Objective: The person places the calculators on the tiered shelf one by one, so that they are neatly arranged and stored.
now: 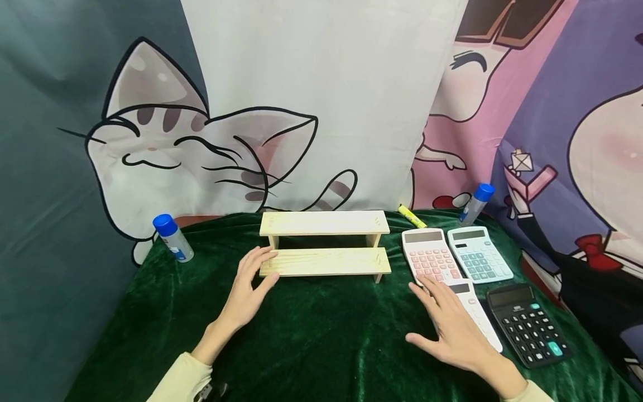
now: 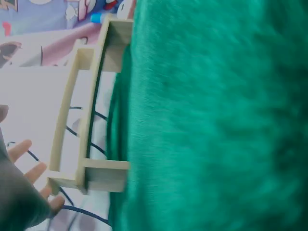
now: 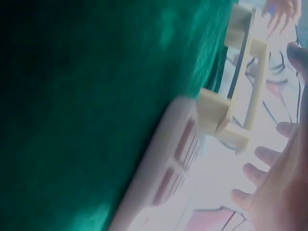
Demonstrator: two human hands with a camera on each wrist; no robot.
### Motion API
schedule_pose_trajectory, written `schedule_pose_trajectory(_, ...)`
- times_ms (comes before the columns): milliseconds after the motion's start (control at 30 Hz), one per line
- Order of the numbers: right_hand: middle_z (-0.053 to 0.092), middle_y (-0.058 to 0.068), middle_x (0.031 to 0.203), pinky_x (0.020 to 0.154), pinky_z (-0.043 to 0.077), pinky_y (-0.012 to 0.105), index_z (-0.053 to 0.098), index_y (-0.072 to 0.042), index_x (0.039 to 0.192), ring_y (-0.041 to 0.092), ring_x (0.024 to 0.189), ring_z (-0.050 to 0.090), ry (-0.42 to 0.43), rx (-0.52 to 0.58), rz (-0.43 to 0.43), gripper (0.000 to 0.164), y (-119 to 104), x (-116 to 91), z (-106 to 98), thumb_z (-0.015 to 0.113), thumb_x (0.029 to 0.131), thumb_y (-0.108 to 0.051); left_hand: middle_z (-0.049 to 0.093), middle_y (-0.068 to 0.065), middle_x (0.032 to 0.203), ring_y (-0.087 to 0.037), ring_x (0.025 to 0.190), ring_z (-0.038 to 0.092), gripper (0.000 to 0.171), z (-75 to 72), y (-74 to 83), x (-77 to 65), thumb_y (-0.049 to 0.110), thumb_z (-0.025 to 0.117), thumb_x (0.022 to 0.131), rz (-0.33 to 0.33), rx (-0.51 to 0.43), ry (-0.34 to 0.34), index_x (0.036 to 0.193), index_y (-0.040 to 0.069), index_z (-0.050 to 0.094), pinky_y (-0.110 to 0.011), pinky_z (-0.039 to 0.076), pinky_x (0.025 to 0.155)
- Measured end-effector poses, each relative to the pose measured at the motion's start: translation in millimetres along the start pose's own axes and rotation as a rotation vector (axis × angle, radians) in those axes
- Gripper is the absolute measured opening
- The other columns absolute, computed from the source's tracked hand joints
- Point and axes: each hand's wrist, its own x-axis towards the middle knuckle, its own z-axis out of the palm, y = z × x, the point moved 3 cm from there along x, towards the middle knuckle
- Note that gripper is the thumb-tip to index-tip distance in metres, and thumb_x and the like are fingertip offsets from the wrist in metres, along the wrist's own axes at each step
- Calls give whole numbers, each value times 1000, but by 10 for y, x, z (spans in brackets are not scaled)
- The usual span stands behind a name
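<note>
A two-step wooden rack (image 1: 326,262) stands on the green cloth in the middle of the head view. My left hand (image 1: 247,290) is at the left end of its lower step, fingers spread, fingertips right at the edge. In the left wrist view the fingers (image 2: 34,172) appear beside the end of the rack (image 2: 89,115). My right hand (image 1: 454,326) hovers with fingers spread over the white calculator (image 1: 482,315), which it partly hides. A pink calculator (image 1: 431,254) lies just beyond those fingertips. The right wrist view shows a pale calculator (image 3: 163,173) close by the hand (image 3: 279,183).
To the right lie a light blue calculator (image 1: 479,254) and a black calculator (image 1: 527,324). A yellow tube (image 1: 412,216) rests behind the pink one. Blue-capped bottles stand at the back right (image 1: 476,205) and far left (image 1: 173,238). A printed curtain (image 1: 321,84) hangs behind the table.
</note>
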Motion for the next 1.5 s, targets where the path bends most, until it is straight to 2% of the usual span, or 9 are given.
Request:
schedule_pose_trajectory(100,32,12,160,124,12,39,32,-21,157,36,142,32,19,13,95,103,105,-34,13,82,74,-55,36,-9,156,-31,148,22,44,18,-151,21,25,60,100,-108,-70,67,142,16,52,-64,19,116)
schedule_pose_trajectory(167,31,15,159,118,21,54,29,-20,158,39,142,31,19,29,164,104,166,-55,14,81,75,-54,34,-9,157,-30,147,26,47,28,-240,24,24,59,101,-176,-139,95,145,15,46,-59,22,117)
schedule_pose_trajectory(267,28,20,159,105,28,67,26,-16,159,46,140,30,7,47,251,104,232,-76,-2,79,78,-54,31,-10,158,-28,146,30,54,40,-369,21,24,58,101,-257,-264,116,150,13,36,-37,31,117)
schedule_pose_trajectory(367,27,24,157,103,27,69,25,-10,158,49,137,31,4,37,327,106,274,-101,-35,78,79,-56,28,-11,160,-27,145,34,61,69,-494,11,23,58,102,-302,-360,113,154,11,28,-13,37,106)
schedule_pose_trajectory(433,28,28,155,101,27,70,23,-7,158,50,135,31,1,26,387,108,302,-118,-60,76,79,-57,28,-11,160,-26,142,38,63,98,-565,8,22,59,102,-312,-395,103,155,10,27,-5,39,97)
schedule_pose_trajectory(533,26,34,153,99,28,72,16,-1,158,54,133,30,-27,9,500,114,330,-143,-102,72,81,-62,35,-11,156,-24,139,42,64,144,-608,12,21,60,101,-321,-415,83,156,10,29,-5,41,95)
schedule_pose_trajectory(700,18,43,151,97,28,76,6,11,155,63,130,26,-169,-5,653,122,357,-168,-120,60,84,-72,43,-10,154,-21,138,44,68,163,-591,38,23,65,98,-341,-381,73,156,14,32,-2,38,95)
schedule_pose_trajectory(1100,2,45,150,91,31,81,8,14,152,69,126,19,-452,-21,752,137,446,-171,-40,58,72,-86,41,-10,156,-22,140,42,69,158,-594,100,22,65,98,-344,-389,46,157,12,31,-1,37,94)
schedule_pose_trajectory(1500,21,37,147,82,30,77,25,8,151,62,122,30,-326,-67,717,124,427,-188,-46,62,74,-81,46,-7,151,-19,135,46,70,174,-650,72,25,66,97,-376,-385,56,157,15,32,-4,40,93)
